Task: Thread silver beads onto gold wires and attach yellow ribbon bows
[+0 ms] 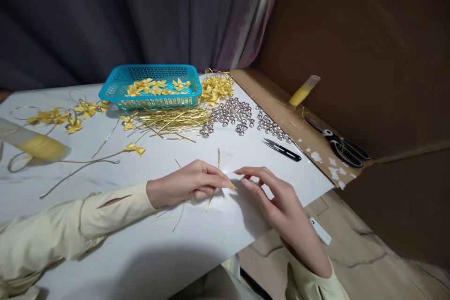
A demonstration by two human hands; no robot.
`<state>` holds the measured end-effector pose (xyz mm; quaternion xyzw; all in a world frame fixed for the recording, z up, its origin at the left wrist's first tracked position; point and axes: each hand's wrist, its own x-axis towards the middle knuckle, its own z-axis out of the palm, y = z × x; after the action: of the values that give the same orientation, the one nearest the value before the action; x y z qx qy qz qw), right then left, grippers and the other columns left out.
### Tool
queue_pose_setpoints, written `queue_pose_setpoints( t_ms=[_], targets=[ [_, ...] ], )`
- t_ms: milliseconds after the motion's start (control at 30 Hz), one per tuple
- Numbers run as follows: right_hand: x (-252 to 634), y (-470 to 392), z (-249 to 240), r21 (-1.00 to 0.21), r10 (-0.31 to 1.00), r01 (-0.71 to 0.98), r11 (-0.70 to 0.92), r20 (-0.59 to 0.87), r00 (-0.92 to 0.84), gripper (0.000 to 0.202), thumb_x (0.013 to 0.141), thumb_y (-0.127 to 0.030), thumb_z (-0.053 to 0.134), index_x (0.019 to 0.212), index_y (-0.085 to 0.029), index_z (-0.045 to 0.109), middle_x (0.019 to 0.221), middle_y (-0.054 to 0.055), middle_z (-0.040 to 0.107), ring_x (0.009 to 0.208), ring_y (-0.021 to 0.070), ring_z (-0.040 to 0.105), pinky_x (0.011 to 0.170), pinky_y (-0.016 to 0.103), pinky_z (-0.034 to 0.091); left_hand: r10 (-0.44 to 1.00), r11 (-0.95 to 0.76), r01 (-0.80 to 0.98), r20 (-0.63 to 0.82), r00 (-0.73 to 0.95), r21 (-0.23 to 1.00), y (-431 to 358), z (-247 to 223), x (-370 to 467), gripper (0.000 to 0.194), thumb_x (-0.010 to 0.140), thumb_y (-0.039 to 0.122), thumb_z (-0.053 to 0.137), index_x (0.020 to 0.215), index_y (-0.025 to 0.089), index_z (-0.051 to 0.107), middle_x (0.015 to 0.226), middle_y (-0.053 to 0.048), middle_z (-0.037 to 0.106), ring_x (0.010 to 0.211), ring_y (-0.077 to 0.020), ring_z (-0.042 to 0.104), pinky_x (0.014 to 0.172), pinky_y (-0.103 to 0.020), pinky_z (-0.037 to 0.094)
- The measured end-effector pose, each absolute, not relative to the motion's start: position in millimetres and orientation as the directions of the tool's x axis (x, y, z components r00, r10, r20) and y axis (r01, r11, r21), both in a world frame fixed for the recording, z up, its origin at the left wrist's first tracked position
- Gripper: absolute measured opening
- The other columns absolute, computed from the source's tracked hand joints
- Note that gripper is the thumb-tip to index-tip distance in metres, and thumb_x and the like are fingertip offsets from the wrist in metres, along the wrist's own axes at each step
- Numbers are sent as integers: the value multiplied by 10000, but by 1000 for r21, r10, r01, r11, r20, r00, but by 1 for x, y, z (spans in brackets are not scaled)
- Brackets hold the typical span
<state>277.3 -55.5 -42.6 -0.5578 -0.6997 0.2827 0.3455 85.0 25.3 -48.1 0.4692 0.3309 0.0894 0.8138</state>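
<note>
Yellow and pointed, a small piece (234, 186) pokes out from the pinched thumb and forefinger of the left hand (191, 182), just above the white tabletop (116, 239). The right hand (277, 197) is beside it, fingers curved and parted, with nothing visible between them. A short gold strand (218, 157) runs behind the left fingers; whether they also grip it, I cannot tell. No silver bead can be made out on the held piece, so it looks less complete than the wired ones.

Beyond the hands, a folded, satiny blossom (136, 149) ends a long, bent stem. At far left, yellow blossoms (52, 116) carry looped wire and a few round beads, seemingly the more finished ones. Another tangle of wired blossoms (217, 88) heaps up against the turquoise basket (158, 102), whose perforated plastic holds more, apparently stemless blossoms (146, 85).

Plenty of loose material remains: a sheaf of thin metallic gold strands (176, 119) in front of the basket, and glossy silver beads (234, 111) scattered to its right. Nearer the table's edge lie slim black snips (283, 150); past them are black-handled scissors (339, 144) and torn white scraps (316, 156). How many are left to make up, the view does not settle.
</note>
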Motion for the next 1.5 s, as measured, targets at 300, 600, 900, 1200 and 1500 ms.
queue_pose_setpoints(
  t_ms=[300, 600, 900, 1200, 1500],
  targets=[
    [266, -59, -54, -355, 822, 762, 542, 410, -394, 165, 933, -115, 440, 865, -114, 591, 650, 37, 580, 621, 154, 475, 612, 292, 316, 461, 526, 176, -453, 763, 832, 22, -48, 84, 174, 776, 267, 647, 782, 98, 686, 482, 86, 299, 435, -39, 147, 406, -219, 70],
    [277, -54, -54, -465, 859, 722, 512, 276, -431, 264, 933, -145, 417, 689, -161, 518, 593, 3, 492, 586, 134, 417, 612, 270, 310, 390, 565, 221, -493, 777, 795, 27, -45, 84, 204, 767, 208, 628, 881, 68, 724, 456, 102, 238, 430, -43, 105, 412, -226, 54],
    [284, -52, -49, -676, 916, 630, 382, 184, -357, 273, 957, -250, 423, 741, -179, 574, 630, -5, 586, 620, 125, 518, 626, 236, 381, 329, 673, 179, -507, 797, 718, 29, -39, 84, 244, 704, 185, 663, 913, 85, 739, 477, 109, 209, 455, -44, 69, 410, -207, 35],
    [273, -53, -51, -654, 930, 666, 359, 191, -314, 203, 927, -197, 456, 816, -169, 624, 673, 18, 629, 621, 134, 554, 600, 238, 389, 342, 618, 197, -485, 805, 761, 28, -47, 81, 252, 754, 196, 650, 958, 62, 715, 458, 106, 257, 436, -41, 111, 420, -218, 69],
    [274, -53, -50, -724, 948, 633, 275, 96, -303, 305, 919, -268, 470, 639, -170, 546, 552, -6, 554, 520, 105, 491, 539, 225, 346, 462, 444, 123, -344, 817, 887, 26, -47, 81, 273, 821, 262, 621, 1043, 105, 603, 600, 37, 513, 425, -35, 225, 420, -212, 135]
  ],
)
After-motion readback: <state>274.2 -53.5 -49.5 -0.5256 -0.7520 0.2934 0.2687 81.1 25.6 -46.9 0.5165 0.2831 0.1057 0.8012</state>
